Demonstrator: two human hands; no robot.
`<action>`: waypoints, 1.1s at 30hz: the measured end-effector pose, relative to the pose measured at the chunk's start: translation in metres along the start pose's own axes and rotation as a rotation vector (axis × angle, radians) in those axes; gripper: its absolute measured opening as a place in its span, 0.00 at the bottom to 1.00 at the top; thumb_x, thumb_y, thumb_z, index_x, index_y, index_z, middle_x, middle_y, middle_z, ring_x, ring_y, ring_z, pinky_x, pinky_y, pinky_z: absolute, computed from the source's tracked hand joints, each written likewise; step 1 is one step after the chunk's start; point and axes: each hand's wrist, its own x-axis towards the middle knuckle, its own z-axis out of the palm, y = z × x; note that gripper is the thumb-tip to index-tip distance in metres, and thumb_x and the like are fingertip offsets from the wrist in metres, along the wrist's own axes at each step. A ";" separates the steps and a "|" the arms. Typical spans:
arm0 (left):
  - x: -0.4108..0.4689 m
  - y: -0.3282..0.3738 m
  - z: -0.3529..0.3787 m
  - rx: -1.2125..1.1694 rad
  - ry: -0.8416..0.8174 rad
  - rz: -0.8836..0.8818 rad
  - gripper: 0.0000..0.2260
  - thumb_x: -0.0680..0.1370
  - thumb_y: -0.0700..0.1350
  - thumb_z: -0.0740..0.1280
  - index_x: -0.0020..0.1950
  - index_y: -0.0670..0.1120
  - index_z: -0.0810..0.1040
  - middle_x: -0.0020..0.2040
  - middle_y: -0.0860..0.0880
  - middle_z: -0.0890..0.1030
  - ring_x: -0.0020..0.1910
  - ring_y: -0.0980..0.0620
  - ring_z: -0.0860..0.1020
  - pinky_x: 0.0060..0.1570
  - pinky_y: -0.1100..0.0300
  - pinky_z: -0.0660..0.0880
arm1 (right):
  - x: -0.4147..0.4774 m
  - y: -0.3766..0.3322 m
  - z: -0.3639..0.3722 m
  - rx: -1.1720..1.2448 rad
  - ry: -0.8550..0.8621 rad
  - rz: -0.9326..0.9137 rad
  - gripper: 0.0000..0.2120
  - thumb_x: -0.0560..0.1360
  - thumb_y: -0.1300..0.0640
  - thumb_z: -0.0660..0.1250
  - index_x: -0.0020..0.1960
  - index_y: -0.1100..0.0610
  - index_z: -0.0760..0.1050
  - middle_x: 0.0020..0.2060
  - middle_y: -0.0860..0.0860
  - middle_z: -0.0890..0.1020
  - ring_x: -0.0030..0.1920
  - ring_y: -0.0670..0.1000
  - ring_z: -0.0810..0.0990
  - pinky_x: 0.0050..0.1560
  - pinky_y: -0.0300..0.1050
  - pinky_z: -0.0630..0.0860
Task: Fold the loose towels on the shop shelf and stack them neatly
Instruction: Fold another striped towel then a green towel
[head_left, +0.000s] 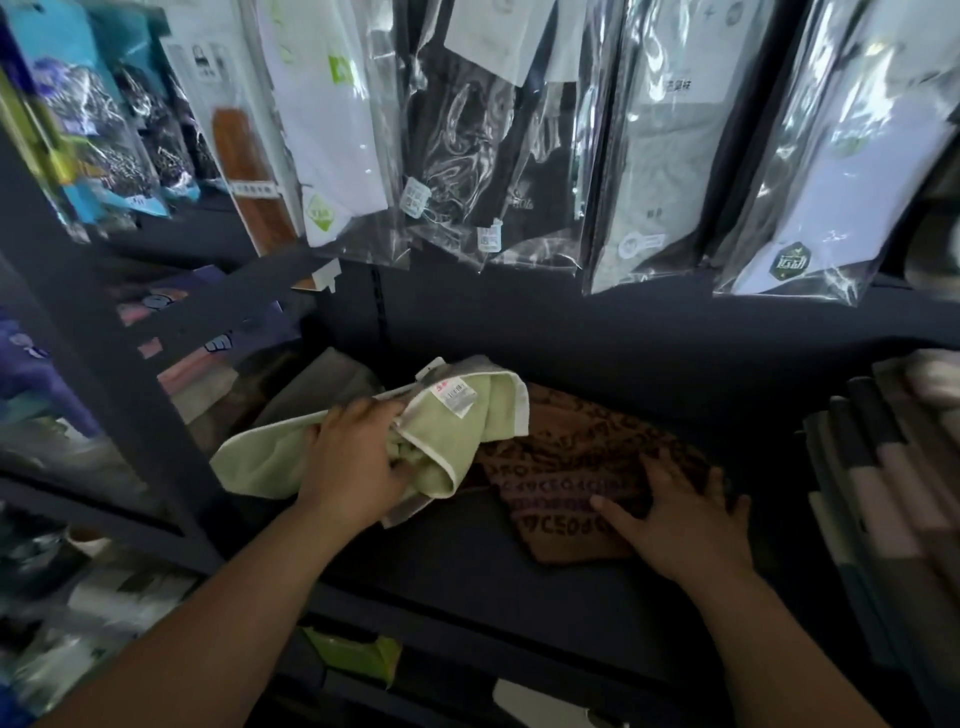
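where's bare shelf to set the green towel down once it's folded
Bare shelf lies at the front edge, in front of the green towel in the left hand, left of the brown towel under the right hand. A narrower strip runs between the brown towel and the right-hand stack. The back left corner is crowded with heaped towels.

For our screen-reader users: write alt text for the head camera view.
A person's left hand grips a loose green towel over a dark shop shelf, while the right hand presses flat on a brown patterned towel beside it. Folded towels are stacked at the right; bagged goods hang above.
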 end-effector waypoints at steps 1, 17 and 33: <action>-0.001 0.000 0.000 -0.018 -0.006 0.025 0.30 0.70 0.52 0.76 0.71 0.54 0.73 0.67 0.48 0.76 0.65 0.42 0.72 0.65 0.43 0.70 | 0.005 0.004 0.001 -0.015 -0.010 0.007 0.48 0.69 0.18 0.44 0.82 0.40 0.45 0.82 0.44 0.44 0.81 0.64 0.41 0.77 0.69 0.41; -0.044 0.039 -0.020 -0.831 0.163 -0.115 0.11 0.83 0.46 0.62 0.41 0.50 0.73 0.38 0.52 0.77 0.37 0.58 0.74 0.39 0.64 0.71 | 0.026 0.025 0.001 -0.020 0.036 0.042 0.33 0.79 0.29 0.44 0.81 0.39 0.47 0.82 0.41 0.45 0.82 0.59 0.42 0.78 0.67 0.43; -0.098 0.072 -0.110 -1.156 0.201 -0.164 0.12 0.77 0.45 0.60 0.34 0.46 0.65 0.32 0.40 0.61 0.31 0.45 0.61 0.31 0.54 0.62 | -0.079 -0.095 -0.048 0.565 -0.058 -1.065 0.45 0.62 0.40 0.83 0.74 0.41 0.68 0.71 0.35 0.70 0.72 0.33 0.65 0.72 0.32 0.62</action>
